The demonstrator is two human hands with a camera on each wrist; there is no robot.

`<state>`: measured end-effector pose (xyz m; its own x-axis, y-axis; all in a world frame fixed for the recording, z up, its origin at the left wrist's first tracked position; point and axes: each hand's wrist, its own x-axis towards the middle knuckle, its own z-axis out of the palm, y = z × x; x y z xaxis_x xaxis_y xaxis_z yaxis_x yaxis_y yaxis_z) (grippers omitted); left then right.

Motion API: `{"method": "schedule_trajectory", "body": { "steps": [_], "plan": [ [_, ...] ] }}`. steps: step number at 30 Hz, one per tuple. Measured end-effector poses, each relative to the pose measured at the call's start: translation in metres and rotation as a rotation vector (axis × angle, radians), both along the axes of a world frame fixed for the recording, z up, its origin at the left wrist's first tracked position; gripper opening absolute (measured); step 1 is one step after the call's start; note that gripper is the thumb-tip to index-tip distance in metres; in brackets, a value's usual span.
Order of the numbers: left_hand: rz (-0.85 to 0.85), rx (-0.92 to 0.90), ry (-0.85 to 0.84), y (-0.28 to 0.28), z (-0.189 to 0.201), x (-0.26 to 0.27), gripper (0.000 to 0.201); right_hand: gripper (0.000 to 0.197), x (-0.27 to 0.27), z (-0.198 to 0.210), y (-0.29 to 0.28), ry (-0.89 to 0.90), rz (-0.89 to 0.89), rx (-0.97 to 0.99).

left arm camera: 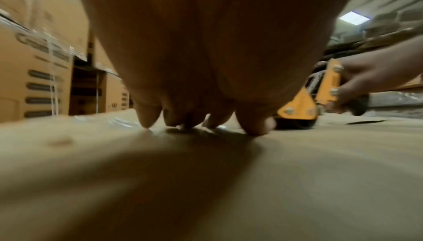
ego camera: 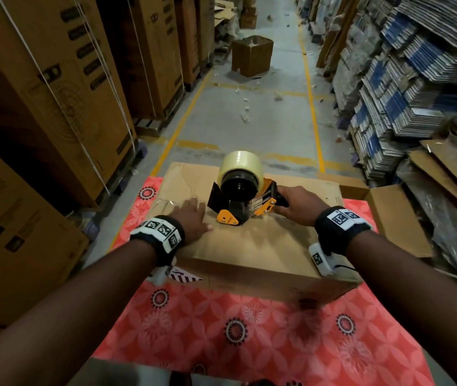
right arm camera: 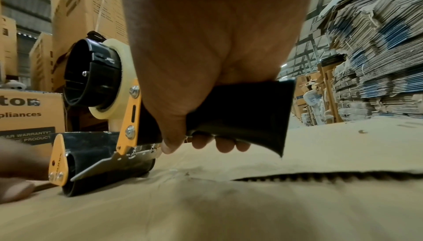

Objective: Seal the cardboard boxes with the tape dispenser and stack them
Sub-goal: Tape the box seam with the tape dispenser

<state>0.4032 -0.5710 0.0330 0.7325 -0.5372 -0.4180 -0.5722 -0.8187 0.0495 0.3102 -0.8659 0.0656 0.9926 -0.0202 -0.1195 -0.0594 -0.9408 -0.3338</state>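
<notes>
A brown cardboard box (ego camera: pixel 255 246) lies closed on a red patterned cloth (ego camera: pixel 249 335). On its top stands an orange and black tape dispenser (ego camera: pixel 242 196) with a clear tape roll (ego camera: pixel 241 164). My right hand (ego camera: pixel 298 203) grips the dispenser's black handle (right arm camera: pixel 240 111), its roller end pressed to the cardboard (right arm camera: pixel 206 208). Left of the dispenser, my left hand (ego camera: pixel 192 215) lies flat on the box top, fingertips (left arm camera: pixel 254 127) pressing down over a strip of clear tape (left arm camera: pixel 121 122). The seam between the flaps gapes slightly at the right (right arm camera: pixel 320 175).
An open box flap (ego camera: pixel 388 218) sticks out at the right. Tall stacked cartons (ego camera: pixel 54 93) line the left of the aisle, bundles of flat cardboard (ego camera: pixel 416 79) the right. A battered box (ego camera: pixel 251 55) and scraps lie on the floor ahead.
</notes>
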Motion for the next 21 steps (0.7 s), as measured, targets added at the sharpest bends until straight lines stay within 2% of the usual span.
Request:
{"method": "schedule_trajectory", "body": {
  "steps": [2,4,10,18,21],
  "plan": [
    [0.021,0.012,0.019,-0.005,-0.005,-0.009,0.083,0.030,-0.001,-0.001,0.000,-0.014,0.008,-0.008],
    [0.020,0.009,0.017,-0.003,-0.007,-0.011,0.087,0.030,-0.003,-0.001,0.000,-0.025,0.016,-0.015],
    [0.055,0.039,0.084,-0.005,-0.003,-0.011,0.088,0.028,-0.010,0.008,-0.010,-0.050,0.040,-0.094],
    [0.139,0.048,0.094,-0.010,0.000,-0.014,0.087,0.030,-0.057,0.021,-0.080,-0.030,-0.025,-0.127],
    [0.190,0.081,0.085,-0.020,0.002,-0.018,0.087,0.026,-0.070,0.015,-0.087,-0.021,-0.053,-0.092]
  ]
}}
